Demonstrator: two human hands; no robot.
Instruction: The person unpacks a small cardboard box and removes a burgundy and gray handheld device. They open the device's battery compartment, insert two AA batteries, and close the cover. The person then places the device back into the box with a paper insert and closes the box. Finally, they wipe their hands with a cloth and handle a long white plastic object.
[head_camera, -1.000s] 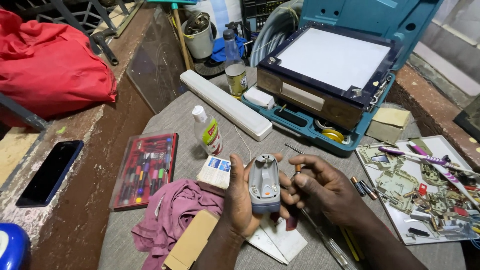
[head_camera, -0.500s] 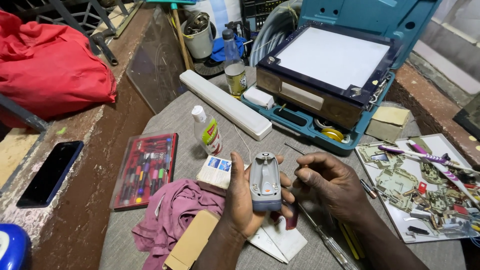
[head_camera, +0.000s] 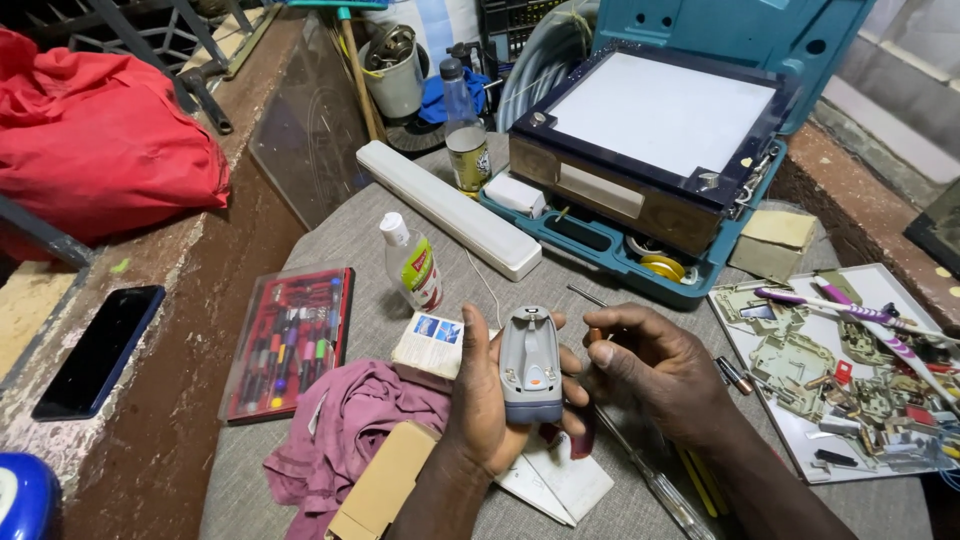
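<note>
1. One teal carrying case (head_camera: 800, 40), lid raised, stands at the far edge of the grey round table (head_camera: 330, 240); a dark box with a white top panel (head_camera: 660, 110) sits in it.
2. Red cloth bundle (head_camera: 100, 140), far left, off the table.
3. Pink rag (head_camera: 340, 430), beside a red case of small tools (head_camera: 290, 340).
4. Left hand (head_camera: 490, 410), fingers wrapped around a small grey handheld device (head_camera: 530, 365), held upright above the table's near edge.
5. Right hand (head_camera: 660, 370), fingertips pinched narrow on a thin screwdriver (head_camera: 590, 300) just right of the device.
6. Small white squeeze bottle (head_camera: 412, 262), lying tilted behind the hands.
</note>
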